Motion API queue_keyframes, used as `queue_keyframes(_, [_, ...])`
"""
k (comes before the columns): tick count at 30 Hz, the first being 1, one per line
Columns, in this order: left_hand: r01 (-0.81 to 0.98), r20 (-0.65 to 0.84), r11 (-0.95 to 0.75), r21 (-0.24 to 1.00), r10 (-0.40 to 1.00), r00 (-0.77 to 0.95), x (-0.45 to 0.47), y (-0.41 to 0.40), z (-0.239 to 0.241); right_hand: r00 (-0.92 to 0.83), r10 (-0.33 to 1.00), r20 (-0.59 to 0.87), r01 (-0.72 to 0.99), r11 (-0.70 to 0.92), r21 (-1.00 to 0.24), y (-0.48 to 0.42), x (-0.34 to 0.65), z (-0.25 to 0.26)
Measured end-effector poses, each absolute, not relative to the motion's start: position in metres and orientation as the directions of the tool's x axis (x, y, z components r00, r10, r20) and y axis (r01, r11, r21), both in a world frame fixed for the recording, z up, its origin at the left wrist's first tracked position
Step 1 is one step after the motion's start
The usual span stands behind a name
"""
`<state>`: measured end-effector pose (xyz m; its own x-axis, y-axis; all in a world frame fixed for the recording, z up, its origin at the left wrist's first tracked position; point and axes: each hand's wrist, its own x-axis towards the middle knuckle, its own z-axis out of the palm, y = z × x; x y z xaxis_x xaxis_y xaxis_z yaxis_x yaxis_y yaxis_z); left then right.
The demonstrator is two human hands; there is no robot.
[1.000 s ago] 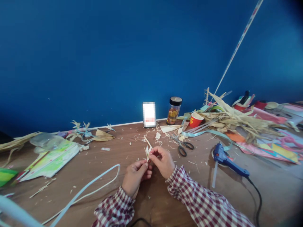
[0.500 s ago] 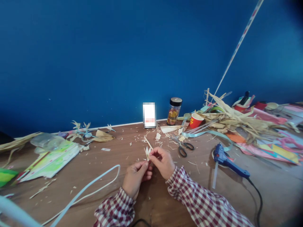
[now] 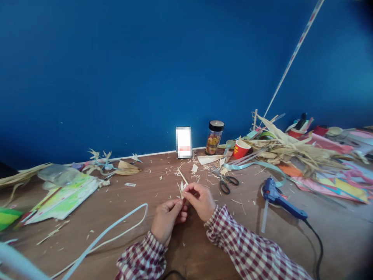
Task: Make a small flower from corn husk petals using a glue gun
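Between my hands stands a small pale flower made of what looks like corn husk (image 3: 182,187), its pointed petals upward. My left hand (image 3: 166,219) is closed, thumb and fingertips pinching the flower's base. With its fingers also pinched, my right hand (image 3: 201,201) grips the flower's right side at the petals. A thin pale strip (image 3: 183,176) slants up and left just behind the right fingertips; whether it is held or lies on the table I cannot tell. Beyond my right hand lie black-handled scissors (image 3: 225,185) among husk scraps.
A blue glue gun (image 3: 274,196) with a black cord lies to the right. Behind are a lidded jar (image 3: 215,138), a red paper cup (image 3: 240,149) and a heap of dry husks (image 3: 297,149). At left are a painted sheet (image 3: 65,196) and a pale blue loop (image 3: 116,221).
The flower's petals have shifted slightly and sit closer together under my right fingertips. Both hands stay in nearly the same place, still pinching it.
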<state>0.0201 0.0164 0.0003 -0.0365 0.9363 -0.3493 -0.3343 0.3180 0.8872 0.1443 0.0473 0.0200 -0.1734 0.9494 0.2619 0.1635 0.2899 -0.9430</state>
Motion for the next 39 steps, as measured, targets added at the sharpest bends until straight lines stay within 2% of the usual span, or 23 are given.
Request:
queue_keyframes(6, [-0.314,-0.321,0.294,0.903,0.946,-0.038,0.020,0.015,0.001,-0.174,0.953,0.249,0.159,0.277,-0.948,0.047,0.145,0.019])
queue_keyframes(12, [-0.199,-0.200,0.185,0.962,0.978,-0.062,0.021,0.014,0.003,-0.226,0.956,0.185,0.032,0.197,-0.980,0.046,0.143,0.016])
queue_keyframes(15, [-0.213,-0.189,0.172,0.962,0.980,-0.063,0.020,0.015,0.001,-0.195,0.960,0.202,0.000,0.206,-0.978,0.047,0.143,0.016])
queue_keyframes(18, [-0.255,-0.191,0.166,0.953,0.978,-0.078,0.020,0.016,-0.002,-0.126,0.967,0.220,0.032,0.225,-0.974,0.047,0.144,0.016])
queue_keyframes(23, [-0.284,-0.152,0.118,0.951,0.983,-0.102,0.020,0.017,-0.008,-0.290,0.951,0.112,0.039,0.129,-0.991,0.046,0.142,0.013])
queue_keyframes(27, [-0.239,-0.117,0.086,0.967,0.986,-0.120,0.020,0.017,-0.010,-0.285,0.945,0.159,0.138,0.204,-0.969,0.044,0.141,0.011])
queue_keyframes(32, [-0.217,-0.141,0.113,0.970,0.983,-0.121,0.018,0.017,-0.011,-0.282,0.944,0.170,0.140,0.215,-0.966,0.044,0.142,0.009])
queue_keyframes(39, [-0.294,-0.205,0.172,0.940,0.975,-0.085,0.019,0.017,-0.005,-0.291,0.944,0.158,0.099,0.194,-0.976,0.048,0.142,0.003])
